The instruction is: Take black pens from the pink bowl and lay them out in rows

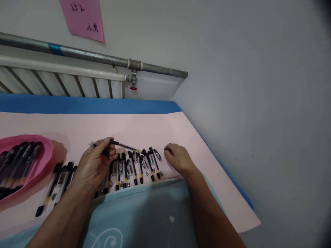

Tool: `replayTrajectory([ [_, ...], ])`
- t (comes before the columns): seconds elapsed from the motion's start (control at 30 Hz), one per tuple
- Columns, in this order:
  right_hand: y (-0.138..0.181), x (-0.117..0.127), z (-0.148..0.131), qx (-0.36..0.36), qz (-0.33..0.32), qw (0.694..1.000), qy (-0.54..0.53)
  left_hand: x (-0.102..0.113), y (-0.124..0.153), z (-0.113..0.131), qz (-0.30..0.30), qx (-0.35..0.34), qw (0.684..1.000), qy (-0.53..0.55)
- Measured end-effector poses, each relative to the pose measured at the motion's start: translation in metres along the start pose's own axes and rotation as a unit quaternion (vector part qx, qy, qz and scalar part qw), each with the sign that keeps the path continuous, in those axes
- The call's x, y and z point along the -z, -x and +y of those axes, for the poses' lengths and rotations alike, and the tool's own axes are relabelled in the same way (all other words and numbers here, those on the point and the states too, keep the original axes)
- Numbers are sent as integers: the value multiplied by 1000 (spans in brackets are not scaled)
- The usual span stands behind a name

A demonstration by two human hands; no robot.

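Note:
My left hand (pixel 94 165) is closed around a slim pen refill (pixel 126 146), which points to the right with a yellow band near its far end. A clear piece with a dark part (pixel 92 144) sticks out behind the same hand's fingers. To the right, my right hand (pixel 178 156) has its fingers curled inward above the table; whatever they hold, if anything, is hidden. Between the hands lies a row of pen parts: black-ended barrels (pixel 133 168), dark caps with clips (pixel 157 155) and small metal tips (pixel 147 174).
A pink basin (pixel 49 155) with several pens stands at the left, and more pen parts (pixel 48 193) lie beside it. The table has a pink cover (pixel 155 127) and a blue back edge (pixel 90 105). Behind are a radiator, a pipe (pixel 160 70) and the wall.

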State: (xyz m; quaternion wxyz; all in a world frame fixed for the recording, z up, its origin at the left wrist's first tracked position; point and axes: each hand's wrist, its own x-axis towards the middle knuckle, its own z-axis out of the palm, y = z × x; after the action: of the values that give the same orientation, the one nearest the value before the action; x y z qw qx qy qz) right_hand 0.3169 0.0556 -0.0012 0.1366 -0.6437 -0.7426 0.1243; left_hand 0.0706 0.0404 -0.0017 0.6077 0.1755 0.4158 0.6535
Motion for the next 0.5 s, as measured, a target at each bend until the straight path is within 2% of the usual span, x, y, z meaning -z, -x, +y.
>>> replayTrajectory([
  [0.07,1,1,-5,-3,4,998,-62,0,0,-1,-5,0,1000,-3],
  [0.13,4,3,-14,-26,-20,979,-199,-1,2,-2,-19,2,1000,-11],
  [0.2,10,5,-26,-50,-108,925,-360,-2,4,-4,-35,9,999,-23],
  [0.27,17,6,-40,-57,-222,852,-471,-4,6,-7,-49,18,998,-32],
  [0.3,20,6,-46,-57,-264,820,-505,-5,7,-8,-56,20,998,-36],
  [0.37,25,5,-55,-64,-310,777,-544,-6,8,-9,-70,22,996,-44],
  [0.43,28,4,-60,-75,-324,756,-564,-6,9,-9,-83,21,995,-51],
  [0.5,28,2,-63,-80,-325,758,-560,-5,9,-7,-86,20,995,-52],
])
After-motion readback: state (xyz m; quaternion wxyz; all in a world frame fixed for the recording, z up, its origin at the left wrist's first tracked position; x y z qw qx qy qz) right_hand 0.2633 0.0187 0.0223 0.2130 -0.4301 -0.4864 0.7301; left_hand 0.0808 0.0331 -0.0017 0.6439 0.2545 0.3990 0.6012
